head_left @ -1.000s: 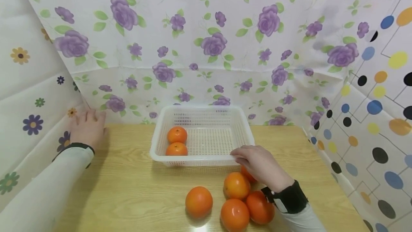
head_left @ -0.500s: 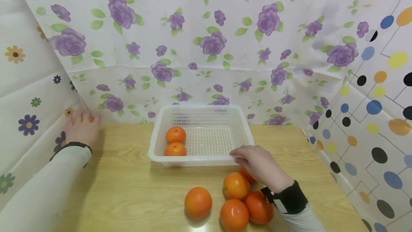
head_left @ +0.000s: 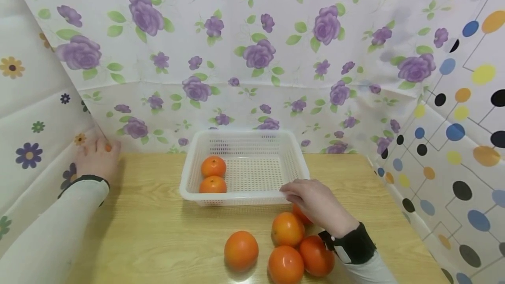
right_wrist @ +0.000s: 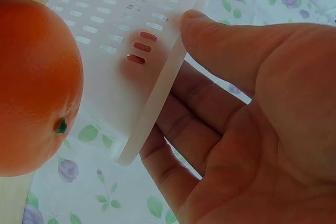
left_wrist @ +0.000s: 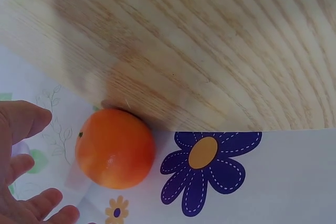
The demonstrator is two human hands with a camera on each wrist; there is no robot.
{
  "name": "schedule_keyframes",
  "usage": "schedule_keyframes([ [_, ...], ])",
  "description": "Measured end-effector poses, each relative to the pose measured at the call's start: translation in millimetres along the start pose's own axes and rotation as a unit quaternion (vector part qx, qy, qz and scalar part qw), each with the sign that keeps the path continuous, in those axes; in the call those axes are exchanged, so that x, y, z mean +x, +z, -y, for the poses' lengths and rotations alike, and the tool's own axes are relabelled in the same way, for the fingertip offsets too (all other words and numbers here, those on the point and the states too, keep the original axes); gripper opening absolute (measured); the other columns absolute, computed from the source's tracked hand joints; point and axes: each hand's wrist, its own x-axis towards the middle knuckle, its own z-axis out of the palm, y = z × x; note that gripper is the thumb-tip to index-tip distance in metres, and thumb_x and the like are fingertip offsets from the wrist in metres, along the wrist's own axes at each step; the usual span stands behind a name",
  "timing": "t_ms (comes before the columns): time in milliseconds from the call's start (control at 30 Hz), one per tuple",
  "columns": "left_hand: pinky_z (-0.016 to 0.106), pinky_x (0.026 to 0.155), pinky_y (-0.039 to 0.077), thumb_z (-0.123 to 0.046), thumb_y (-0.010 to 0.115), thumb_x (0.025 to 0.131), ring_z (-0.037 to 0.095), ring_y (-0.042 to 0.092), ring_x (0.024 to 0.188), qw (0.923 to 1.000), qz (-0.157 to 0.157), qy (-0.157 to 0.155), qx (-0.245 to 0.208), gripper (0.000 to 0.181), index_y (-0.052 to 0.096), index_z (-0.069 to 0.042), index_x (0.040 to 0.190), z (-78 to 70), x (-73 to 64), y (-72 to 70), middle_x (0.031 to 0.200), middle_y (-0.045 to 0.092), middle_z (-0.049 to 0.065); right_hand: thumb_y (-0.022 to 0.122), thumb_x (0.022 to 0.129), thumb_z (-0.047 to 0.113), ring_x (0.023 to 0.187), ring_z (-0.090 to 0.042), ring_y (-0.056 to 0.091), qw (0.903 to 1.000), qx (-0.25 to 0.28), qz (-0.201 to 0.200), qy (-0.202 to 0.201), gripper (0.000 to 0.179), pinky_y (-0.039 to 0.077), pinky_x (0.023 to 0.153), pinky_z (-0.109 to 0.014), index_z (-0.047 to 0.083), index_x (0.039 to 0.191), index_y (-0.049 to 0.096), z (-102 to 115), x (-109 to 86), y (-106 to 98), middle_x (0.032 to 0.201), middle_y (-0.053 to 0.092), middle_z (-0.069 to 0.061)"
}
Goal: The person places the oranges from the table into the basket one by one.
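Observation:
My right hand grips the near right rim of a white plastic basket. In the right wrist view the thumb lies on one side of the rim and the fingers on the other. Two oranges sit in the basket's left side. At the far left corner, my left hand reaches over another orange, mostly hidden from the head view. The left wrist view shows its thumb and spread fingertips beside that orange, with a gap between.
In front of the basket, several oranges are clustered under my right wrist. One orange stands apart to their left. Patterned cloth walls edge the wooden table at the back and both sides.
The head view has turned slightly to the right. My left hand stays in the far left corner, its fingers shifting a little over the orange. The right hand keeps its hold on the rim.

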Motion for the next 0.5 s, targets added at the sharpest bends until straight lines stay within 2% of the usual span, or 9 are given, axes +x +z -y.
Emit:
schedule_keyframes([
  [500, 0.09, 0.104, 0.028, 0.016, 0.051, 0.098, 0.073, 0.029, 0.136, 0.9998, 0.004, 0.007, -0.018, 0.037, 0.05, 0.006, 0.134, 10.0, -1.2, 7.2, 0.14, 0.033, 0.046, 0.08, 0.103, 0.012, 0.101, -0.021, 0.074, 1.0, -0.004, 0.001, -0.007, 0.023, 0.063, 0.097, -0.047, 0.014, 0.125, 0.081, -2.2, -0.2, -0.1, 0.112, 0.08, 0.002],
])
